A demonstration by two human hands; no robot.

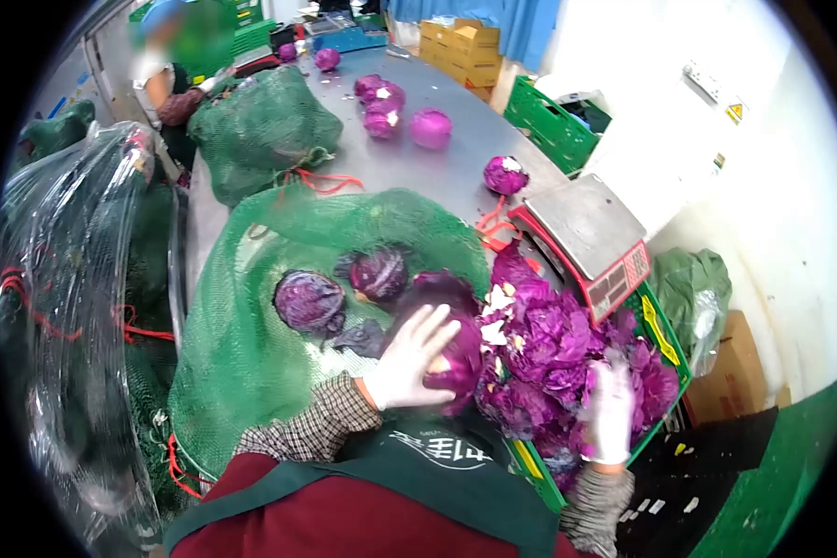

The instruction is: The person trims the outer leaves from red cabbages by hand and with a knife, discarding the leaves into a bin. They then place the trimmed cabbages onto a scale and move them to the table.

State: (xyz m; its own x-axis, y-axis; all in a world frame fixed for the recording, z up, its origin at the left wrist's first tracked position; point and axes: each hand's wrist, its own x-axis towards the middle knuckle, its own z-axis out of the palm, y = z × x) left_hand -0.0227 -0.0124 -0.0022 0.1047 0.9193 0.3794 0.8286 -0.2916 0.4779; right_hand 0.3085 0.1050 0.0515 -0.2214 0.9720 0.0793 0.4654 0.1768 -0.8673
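Note:
My left hand [412, 361], in a white glove, is laid over a trimmed red cabbage [463, 365], its fingers spread across the side and top and steadying it. Other red cabbages, one of them [309, 299] dull and dark, lie on an opened green mesh bag [228, 372] just beyond that hand. My right hand [610, 409], also gloved, is over a green crate [681, 372] heaped with loose purple cabbage leaves [539, 349]. Motion smears its fingers, so whether it grips a leaf is hidden.
A red-framed scale [586, 228] stands beyond the crate. Several peeled cabbages [431, 128] sit farther along the metal table [381, 172]. A full mesh bag [260, 126] lies at the left, near another person [163, 88]. Plastic-wrapped sacks [74, 325] stand on my left.

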